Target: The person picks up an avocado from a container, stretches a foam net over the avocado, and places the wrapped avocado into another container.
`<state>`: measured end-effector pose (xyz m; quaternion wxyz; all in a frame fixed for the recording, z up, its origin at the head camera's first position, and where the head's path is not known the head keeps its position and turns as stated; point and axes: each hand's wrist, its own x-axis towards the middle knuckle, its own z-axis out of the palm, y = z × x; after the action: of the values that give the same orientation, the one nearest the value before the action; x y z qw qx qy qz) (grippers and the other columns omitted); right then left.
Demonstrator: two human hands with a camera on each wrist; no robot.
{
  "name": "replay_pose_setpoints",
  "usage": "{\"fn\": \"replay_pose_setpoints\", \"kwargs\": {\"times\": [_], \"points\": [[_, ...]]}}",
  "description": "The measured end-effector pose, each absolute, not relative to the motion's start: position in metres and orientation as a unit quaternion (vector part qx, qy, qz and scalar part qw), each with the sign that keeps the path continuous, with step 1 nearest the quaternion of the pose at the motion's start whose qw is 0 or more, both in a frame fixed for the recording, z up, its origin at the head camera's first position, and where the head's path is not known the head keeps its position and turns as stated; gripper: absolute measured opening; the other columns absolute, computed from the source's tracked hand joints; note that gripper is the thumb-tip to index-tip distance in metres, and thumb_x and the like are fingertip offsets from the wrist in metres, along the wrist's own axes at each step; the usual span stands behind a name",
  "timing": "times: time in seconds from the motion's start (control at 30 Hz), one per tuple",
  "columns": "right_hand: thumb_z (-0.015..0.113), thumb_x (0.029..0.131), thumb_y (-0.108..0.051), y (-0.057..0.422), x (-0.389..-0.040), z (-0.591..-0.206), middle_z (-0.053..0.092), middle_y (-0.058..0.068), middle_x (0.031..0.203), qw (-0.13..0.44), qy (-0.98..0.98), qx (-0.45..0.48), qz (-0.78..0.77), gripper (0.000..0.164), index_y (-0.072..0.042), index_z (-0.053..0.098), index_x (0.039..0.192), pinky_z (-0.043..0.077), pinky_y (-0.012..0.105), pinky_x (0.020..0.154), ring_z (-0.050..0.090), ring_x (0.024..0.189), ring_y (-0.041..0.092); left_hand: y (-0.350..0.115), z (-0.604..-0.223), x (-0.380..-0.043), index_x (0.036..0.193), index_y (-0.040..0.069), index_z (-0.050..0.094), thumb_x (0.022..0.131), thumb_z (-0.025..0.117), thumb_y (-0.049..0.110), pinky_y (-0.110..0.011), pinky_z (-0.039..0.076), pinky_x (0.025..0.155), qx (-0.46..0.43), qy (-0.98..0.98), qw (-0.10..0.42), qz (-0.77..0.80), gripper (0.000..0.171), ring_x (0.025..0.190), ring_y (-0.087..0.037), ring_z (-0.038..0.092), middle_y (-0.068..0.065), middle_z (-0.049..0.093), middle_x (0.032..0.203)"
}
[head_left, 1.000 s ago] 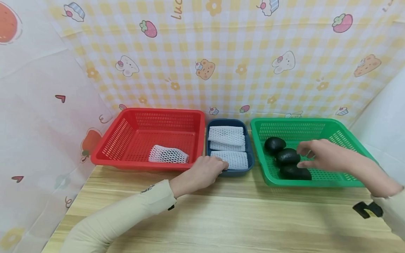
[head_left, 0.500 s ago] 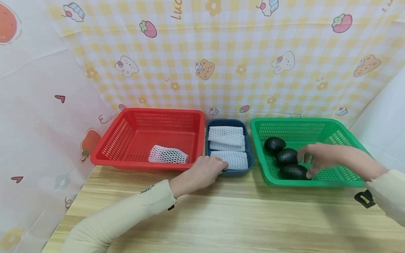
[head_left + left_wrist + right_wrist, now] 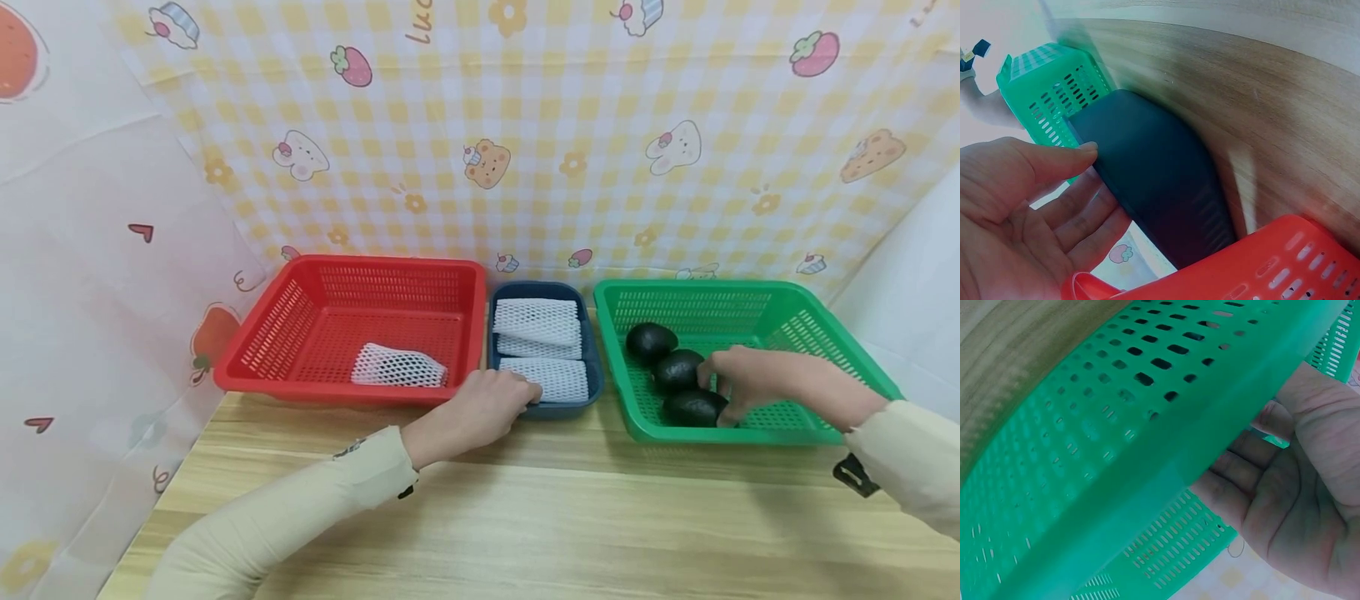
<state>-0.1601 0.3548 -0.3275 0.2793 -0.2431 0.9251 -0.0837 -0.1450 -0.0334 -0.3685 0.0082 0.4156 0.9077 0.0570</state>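
My left hand (image 3: 483,408) pinches the front rim of a dark blue tray (image 3: 592,367), thumb on the outer wall and fingers behind the edge, as the left wrist view shows. White foam net sleeves (image 3: 536,321) lie in that tray. Inside a green basket (image 3: 757,433) my right hand (image 3: 757,379) reaches down, thumb and fingers spread, right at the near avocado (image 3: 692,408) and the middle avocado (image 3: 677,371). A third avocado (image 3: 651,342) sits behind them. In the right wrist view the green wall hides the fingertips.
A red basket (image 3: 390,327) stands left of the tray, with one white foam net sleeve (image 3: 397,367) inside. The wooden table (image 3: 525,517) extends in front of the containers. A patterned cloth (image 3: 465,108) hangs close behind them.
My right hand has lowered toward the near avocado, its thumb shifting from over the fruit to its right end. The left hand has stayed on the tray's rim.
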Motion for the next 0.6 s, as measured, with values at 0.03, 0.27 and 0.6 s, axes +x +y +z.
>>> {"fn": "replay_pose_setpoints", "kwargs": {"times": [0.03,0.27,0.6], "points": [[0.092,0.074,-0.020,0.3542,-0.1604,-0.3282,0.065,0.002,0.094,0.280,0.924,-0.246,-0.084,0.054,0.005,0.066,0.114,0.055,0.033,0.067,0.065,0.086,0.023,-0.0337,-0.3683,-0.1448,0.116,0.016,0.076,0.086,0.083,0.019,-0.021,0.048,0.060,0.415,0.908,0.008,0.057,0.031,0.070,-0.012,0.057,0.000,0.071,0.091],[0.091,0.075,-0.017,0.3537,-0.1619,-0.3315,0.069,0.004,0.095,0.285,0.916,-0.269,-0.081,0.054,0.008,0.066,0.117,0.056,0.032,0.065,0.067,0.084,0.019,-0.0338,-0.3681,-0.1443,0.118,0.015,0.076,0.086,0.084,0.020,-0.021,0.048,0.060,0.416,0.907,0.005,0.058,0.033,0.070,-0.012,0.057,0.000,0.071,0.091],[0.087,0.077,-0.015,0.3588,-0.1597,-0.3332,0.062,-0.011,0.077,0.264,0.914,-0.295,-0.094,0.039,-0.004,0.070,0.110,0.045,0.025,0.055,0.051,0.061,0.003,-0.0337,-0.3679,-0.1443,0.118,0.015,0.075,0.085,0.084,0.020,-0.021,0.047,0.059,0.418,0.907,0.004,0.057,0.034,0.070,-0.013,0.058,-0.001,0.071,0.091]]}}
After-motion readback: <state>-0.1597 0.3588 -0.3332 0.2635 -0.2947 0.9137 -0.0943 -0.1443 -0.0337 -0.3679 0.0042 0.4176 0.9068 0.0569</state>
